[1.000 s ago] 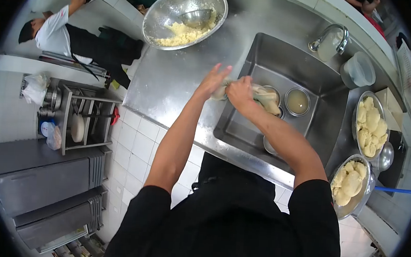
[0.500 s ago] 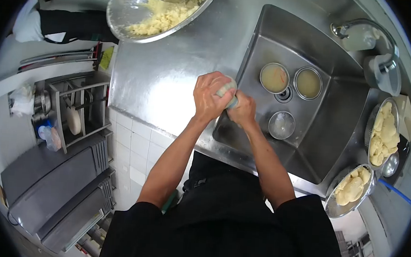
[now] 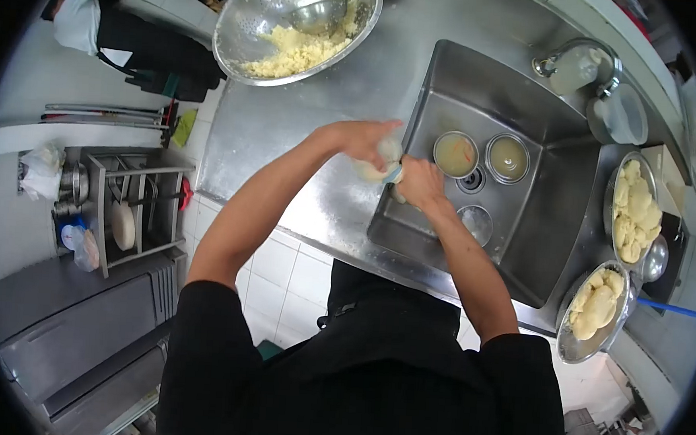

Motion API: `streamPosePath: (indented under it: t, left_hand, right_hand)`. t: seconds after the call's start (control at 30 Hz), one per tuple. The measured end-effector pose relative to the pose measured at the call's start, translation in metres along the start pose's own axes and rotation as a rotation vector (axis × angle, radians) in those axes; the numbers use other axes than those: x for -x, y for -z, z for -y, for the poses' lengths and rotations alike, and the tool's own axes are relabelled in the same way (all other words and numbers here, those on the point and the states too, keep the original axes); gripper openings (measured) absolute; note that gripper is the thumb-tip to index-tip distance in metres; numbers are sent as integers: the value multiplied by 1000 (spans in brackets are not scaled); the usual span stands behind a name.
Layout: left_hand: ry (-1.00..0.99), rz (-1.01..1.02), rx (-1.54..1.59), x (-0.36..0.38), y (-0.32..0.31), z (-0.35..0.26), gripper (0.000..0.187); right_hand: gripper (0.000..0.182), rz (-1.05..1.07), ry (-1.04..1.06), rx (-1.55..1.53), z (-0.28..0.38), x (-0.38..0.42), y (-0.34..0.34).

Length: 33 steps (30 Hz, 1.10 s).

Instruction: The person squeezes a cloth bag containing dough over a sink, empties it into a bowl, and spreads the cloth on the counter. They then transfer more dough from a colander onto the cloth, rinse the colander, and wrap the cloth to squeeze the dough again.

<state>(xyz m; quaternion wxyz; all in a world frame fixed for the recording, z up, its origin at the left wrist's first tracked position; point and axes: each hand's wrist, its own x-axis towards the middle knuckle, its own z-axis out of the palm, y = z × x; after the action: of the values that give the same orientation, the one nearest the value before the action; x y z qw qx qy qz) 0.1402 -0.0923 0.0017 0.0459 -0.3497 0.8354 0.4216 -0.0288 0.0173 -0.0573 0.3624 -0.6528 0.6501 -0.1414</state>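
Note:
A whitish, damp-looking cloth bundle (image 3: 387,150) hangs over the near left edge of the sink (image 3: 419,102), its contents hidden. My right hand (image 3: 419,182) is closed around its twisted neck, where a bit of pale blue shows. Against the bundle's left side lies my left hand (image 3: 363,141), fingers stretched out and slightly blurred. Inside the sink, two round metal tins (image 3: 455,155) (image 3: 509,158) hold cloudy yellowish liquid, beside the drain. A third, smaller tin (image 3: 475,224) sits nearer me, partly behind my right forearm.
A perforated metal bowl (image 3: 238,51) with yellow crumbly mash and a scoop stands at the back left of the steel counter (image 3: 289,142). Two bowls of pale dough-like lumps (image 3: 635,207) (image 3: 595,308) are at the right. A faucet (image 3: 544,66) rises behind the sink. Another person (image 3: 147,42) stands far left.
My left hand has loosened from wrapping the bundle, its fingers now extended. My right hand stays clenched on the cloth. The view has shifted slightly.

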Motion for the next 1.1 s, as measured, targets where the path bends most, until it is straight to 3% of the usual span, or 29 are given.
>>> streamPosePath:
  t: [0.07,0.13,0.23,0.27,0.33,0.37,0.43,0.47,0.57,0.6,0.67,0.7,0.73,0.8,0.83,0.9,1.0,1.03,1.1]
  left_hand:
    - [258,570,-113,-11,23,-35,102]
    - [233,489,-260,-9,12,-41,107]
    - [42,57,-502,3,1,-48,85]
    - [43,46,-508,8,-1,-48,85]
    - [-63,-422,-698,18,-9,-41,79]
    - [-58,-435,-699,19,-19,-32,79]
    - [5,-800,-583,17,-53,0,80]
    - [11,-804,-580,21,-71,0,80]
    - [210,-1220,-390,12,-109,-21,69]
    - [136,-1162,-282,15,-109,-21,66]
    - [19,-944,62,33,-83,-13,55]
    - [58,-868,113,33,-77,27,52]
    - [368,-743,570,32,-45,1,56]
    - [668,-840,568,11,-19,-45,56]
    - [670,-828,570,1,-26,-32,56]
    - [627,-690,18,-16,-41,-1,54]
    - [473,-804,253,2,-62,5,44]
    - [481,-799,247,11,-69,1,44]
    - [508,-940,460,23,-94,-14,34]
  right_hand:
    - [15,-119,264,307,-9,-3,2]
    - [13,-233,377,420,-10,-3,17]
    - [10,-469,575,613,-8,-16,38]
    - [11,-596,666,701,-7,-23,45]
    - [12,-542,643,726,1,-38,51]
    - [13,-483,606,744,5,-45,53]
    - [16,-444,607,715,10,-57,50]
    - [20,-399,595,685,11,-59,46]
    - [17,-417,576,673,12,-52,26]
    - [13,-407,529,670,13,-44,22]
    - [9,-392,635,699,2,-51,11]
    - [10,-329,635,671,15,-40,19]
    - [11,-378,655,782,17,-36,14]
    - [12,-417,671,892,20,-31,9]
    - [13,-451,691,936,23,-27,6]
    - [13,-448,668,924,22,-27,1]
    - [11,-514,726,643,5,-15,9]
    - [11,-512,725,632,0,-11,11]
    - [6,-484,717,318,-12,2,10]
